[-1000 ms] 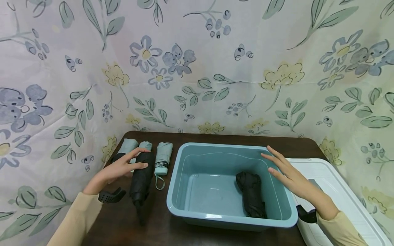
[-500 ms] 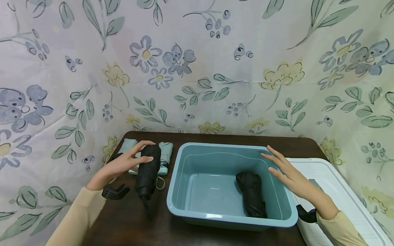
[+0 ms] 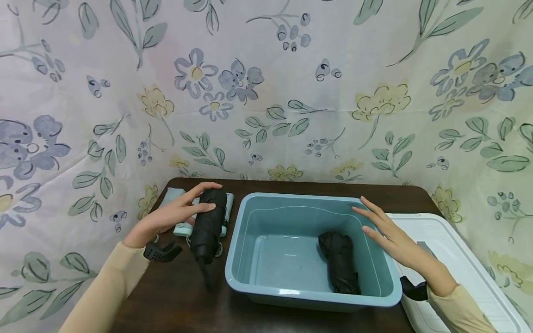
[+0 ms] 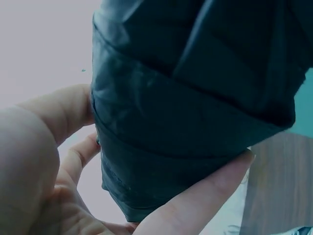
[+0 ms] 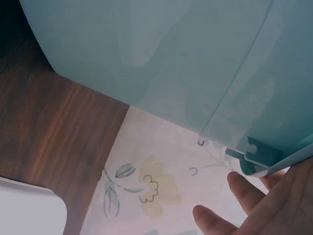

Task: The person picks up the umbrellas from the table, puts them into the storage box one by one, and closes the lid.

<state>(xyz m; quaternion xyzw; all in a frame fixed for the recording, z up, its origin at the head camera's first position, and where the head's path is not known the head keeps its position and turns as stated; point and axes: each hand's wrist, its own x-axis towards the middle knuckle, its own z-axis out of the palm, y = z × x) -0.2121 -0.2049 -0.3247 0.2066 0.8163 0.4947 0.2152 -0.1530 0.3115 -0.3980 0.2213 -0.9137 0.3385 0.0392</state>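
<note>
My left hand (image 3: 175,213) grips a folded black umbrella (image 3: 209,222), thumb on one side and fingers round the other. The umbrella hangs tilted left of the blue plastic bin (image 3: 308,296), its narrow end toward me. In the left wrist view, its dark cloth (image 4: 186,103) fills much of the picture between thumb and fingers. Another folded black umbrella (image 3: 339,263) lies inside the bin at the right. My right hand (image 3: 389,233) rests at the bin's right rim with fingers extended; in the right wrist view, fingertips (image 5: 244,191) show just by the rim.
Several folded pale blue-green umbrellas (image 3: 171,195) lie on the dark wooden table (image 3: 166,296) at the back left, partly hidden by the left hand and black umbrella. A white lid (image 3: 420,224) lies right of the bin. Floral cloth (image 3: 266,92) hangs behind.
My left hand has carried the black umbrella right and slightly away from me, toward the bin, covering more of the pale umbrellas. The right hand stays at the rim.
</note>
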